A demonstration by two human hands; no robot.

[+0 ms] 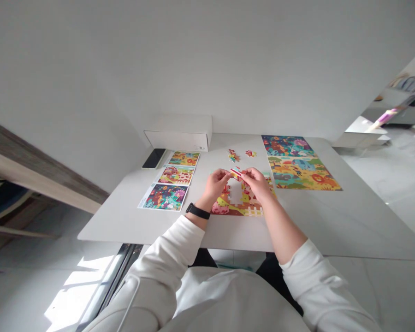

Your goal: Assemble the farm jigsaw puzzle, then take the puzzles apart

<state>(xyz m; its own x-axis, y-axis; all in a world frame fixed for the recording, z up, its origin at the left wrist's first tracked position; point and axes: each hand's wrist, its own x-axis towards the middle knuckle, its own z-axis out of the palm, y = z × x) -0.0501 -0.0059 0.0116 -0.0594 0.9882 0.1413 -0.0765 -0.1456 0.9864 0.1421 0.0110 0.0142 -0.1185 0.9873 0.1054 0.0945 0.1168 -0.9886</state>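
Observation:
Both my hands meet above a partly built colourful jigsaw puzzle [240, 206] on the white table [307, 221]. My left hand [216, 183], with a black band at the wrist, and my right hand [256, 182] pinch one small red and yellow puzzle piece [235, 173] between their fingertips. A piece-shaped gap shows in the puzzle just below the hands. Two loose pieces [233, 155] [251, 153] lie farther back on the table.
A finished puzzle [299, 162] lies at the right. A sheet with three reference pictures [173, 180] lies at the left, a black phone [154, 158] beside it. A white box [180, 133] stands against the wall. A wooden shelf [38, 180] runs along the left.

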